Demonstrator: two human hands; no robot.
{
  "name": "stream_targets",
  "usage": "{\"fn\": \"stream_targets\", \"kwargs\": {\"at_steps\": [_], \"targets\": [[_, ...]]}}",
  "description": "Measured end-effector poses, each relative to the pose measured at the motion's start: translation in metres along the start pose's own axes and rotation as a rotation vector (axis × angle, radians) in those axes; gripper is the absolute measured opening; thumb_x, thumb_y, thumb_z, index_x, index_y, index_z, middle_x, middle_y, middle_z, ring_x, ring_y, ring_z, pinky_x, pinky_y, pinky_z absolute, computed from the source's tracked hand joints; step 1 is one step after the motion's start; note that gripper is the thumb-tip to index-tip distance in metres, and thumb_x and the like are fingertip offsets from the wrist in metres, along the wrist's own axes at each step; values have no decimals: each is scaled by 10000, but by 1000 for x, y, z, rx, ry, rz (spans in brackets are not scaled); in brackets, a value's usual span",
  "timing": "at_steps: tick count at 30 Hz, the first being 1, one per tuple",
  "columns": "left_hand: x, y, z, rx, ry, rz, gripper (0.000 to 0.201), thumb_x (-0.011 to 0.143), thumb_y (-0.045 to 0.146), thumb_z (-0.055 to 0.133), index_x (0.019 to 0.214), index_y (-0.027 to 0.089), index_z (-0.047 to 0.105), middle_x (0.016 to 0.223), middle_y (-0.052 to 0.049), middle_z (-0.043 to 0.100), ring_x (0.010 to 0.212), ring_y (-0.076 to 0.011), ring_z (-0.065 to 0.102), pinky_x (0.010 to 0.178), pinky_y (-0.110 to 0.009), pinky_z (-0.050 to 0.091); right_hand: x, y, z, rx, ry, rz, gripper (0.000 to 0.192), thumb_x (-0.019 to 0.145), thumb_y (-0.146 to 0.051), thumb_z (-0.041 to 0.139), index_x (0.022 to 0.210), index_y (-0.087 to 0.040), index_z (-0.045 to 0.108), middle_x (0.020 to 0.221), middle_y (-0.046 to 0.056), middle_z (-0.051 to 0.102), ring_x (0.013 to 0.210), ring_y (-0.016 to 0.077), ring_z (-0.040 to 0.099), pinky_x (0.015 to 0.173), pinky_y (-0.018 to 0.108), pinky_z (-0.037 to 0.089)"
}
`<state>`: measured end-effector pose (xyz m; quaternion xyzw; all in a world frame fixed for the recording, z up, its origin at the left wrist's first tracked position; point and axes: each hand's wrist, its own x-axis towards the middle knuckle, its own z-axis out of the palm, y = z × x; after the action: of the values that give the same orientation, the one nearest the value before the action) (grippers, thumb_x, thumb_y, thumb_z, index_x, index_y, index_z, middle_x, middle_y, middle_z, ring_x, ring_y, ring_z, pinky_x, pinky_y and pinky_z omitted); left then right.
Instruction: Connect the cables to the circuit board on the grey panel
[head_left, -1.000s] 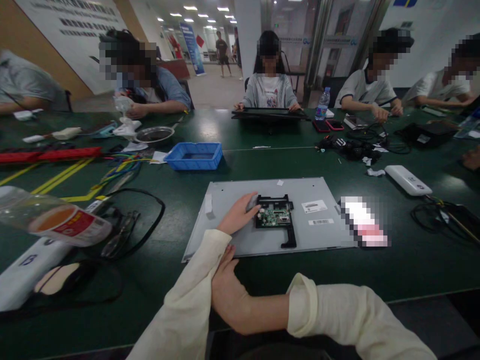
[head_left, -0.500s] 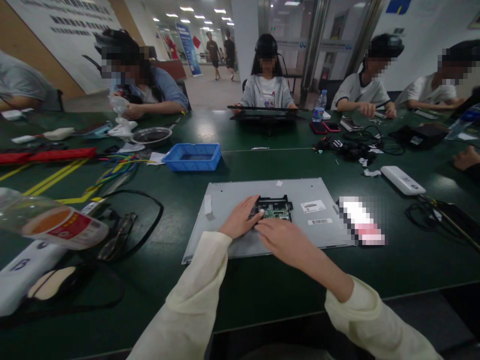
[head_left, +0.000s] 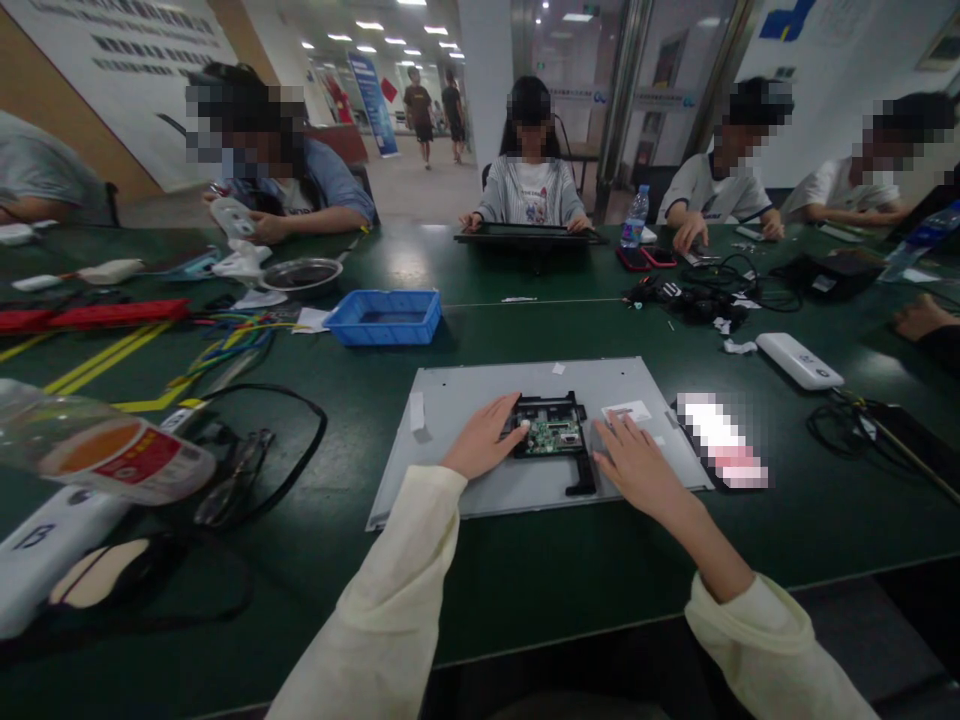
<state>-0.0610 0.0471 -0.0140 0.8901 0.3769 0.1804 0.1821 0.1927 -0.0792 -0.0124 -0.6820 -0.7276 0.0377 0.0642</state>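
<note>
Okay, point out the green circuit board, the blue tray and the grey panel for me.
Green circuit board [head_left: 553,434]: head view, middle of its component side.
Blue tray [head_left: 387,333]: head view, its near outer wall.
Grey panel [head_left: 480,379]: head view, bare surface near its far edge.

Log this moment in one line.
left hand: at left edge of black-framed green circuit board; right hand: open over flat grey metal panel; beyond panel: blue rectangular plastic tray

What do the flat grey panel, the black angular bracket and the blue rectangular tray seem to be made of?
Flat grey panel: probably sheet metal, painted or bare, dull; thin straight edges suggest this.
Black angular bracket: likely moulded plastic, fairly matte, judging by its narrow, shaped bars.
Blue rectangular tray: most likely plastic, slightly shiny; one even colour covers its thin walls.
</note>
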Motion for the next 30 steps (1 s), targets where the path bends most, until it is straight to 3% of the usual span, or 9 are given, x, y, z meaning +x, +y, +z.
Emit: {"fn": "stream_targets", "kwargs": {"at_steps": [3,6,11,16,22,30], "targets": [[-1,2,-1,1,-10,-18,618,936,520,348,1436,160,297,1454,-132,399,1351,-247,360,1122,-431,293,4,4,-8,10,-17,-41,529,924,-393,402,1405,-173,409,1486,149,352,1361,341,321,1036,474,356],[0,3,-2,0,-31,-33,635,936,524,345,1440,142,291,1460,-137,388,1357,-257,348,1123,-435,289,25,9,-16,72,8,-54,462,917,-359,420,1323,-154,503,1342,162,529,1241,310,484,996,437,401],[1,3,-2,-16,-21,-23,635,928,526,362,1437,151,298,1456,-141,394,1350,-266,361,1118,-451,294,106,7,-12,349,205,-51,342,894,-281,452,1168,-147,608,1181,122,643,1104,242,579,963,366,426],[1,4,0,-9,-8,-13,619,931,512,358,1435,158,300,1447,-138,408,1341,-262,376,1113,-445,302,169,-1,12,600,357,-14,323,790,-250,570,1089,-151,642,1115,95,657,1004,195,605,927,325,445],[-2,6,1,10,-3,-12,601,929,491,368,1425,155,317,1438,-130,421,1332,-257,389,1112,-437,309,181,-1,37,573,363,51,294,719,-243,613,991,-154,683,1026,87,659,946,198,600,908,331,448],[0,5,2,36,-4,-13,612,925,487,376,1424,138,316,1443,-134,414,1333,-255,385,1115,-418,307,182,0,39,587,385,77,270,739,-188,550,972,-173,685,974,61,662,861,171,601,851,302,459]]}}
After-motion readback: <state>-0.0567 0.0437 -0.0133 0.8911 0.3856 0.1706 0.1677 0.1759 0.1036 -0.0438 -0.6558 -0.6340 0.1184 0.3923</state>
